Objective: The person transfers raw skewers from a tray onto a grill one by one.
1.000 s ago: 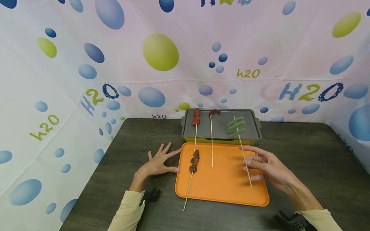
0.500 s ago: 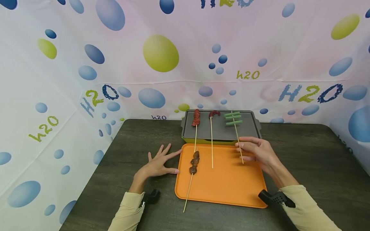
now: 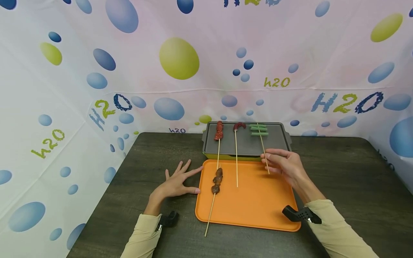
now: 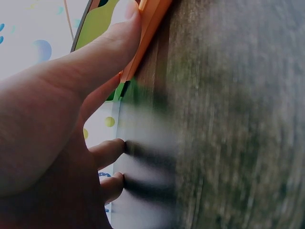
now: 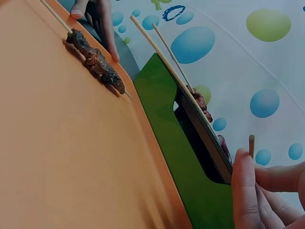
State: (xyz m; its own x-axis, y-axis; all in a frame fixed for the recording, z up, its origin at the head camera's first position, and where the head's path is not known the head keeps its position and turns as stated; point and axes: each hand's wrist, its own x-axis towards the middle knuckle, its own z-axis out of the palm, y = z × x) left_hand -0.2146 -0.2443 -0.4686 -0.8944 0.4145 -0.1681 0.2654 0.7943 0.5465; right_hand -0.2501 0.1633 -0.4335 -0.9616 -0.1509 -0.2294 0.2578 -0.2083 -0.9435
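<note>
My right hand [image 3: 285, 165] pinches the stick of a skewer with green bean pieces [image 3: 259, 129], whose green end is over the right part of the grey grill pan [image 3: 277, 138]. Spread fingers of my left hand [image 3: 175, 182] touch the left edge of the orange tray [image 3: 251, 204]. A brown meat skewer [image 3: 217, 181] lies on the tray, its stick end past the front rim. On the pan rest a red meat skewer [image 3: 219, 130] and one with a curled dark red piece [image 3: 238, 126], their sticks reaching over the tray. In the right wrist view, the green beans are hidden.
The pan's green side [image 5: 162, 114] stands directly behind the tray. Both rest on a dark wooden table [image 3: 342, 186]. A white cloth with blue and green dots [image 3: 206, 64] hangs behind the table and along its left side.
My right hand has moved forward and left, carrying the green bean skewer farther over the pan. The skewer has turned more upright in view. My left hand stays put.
</note>
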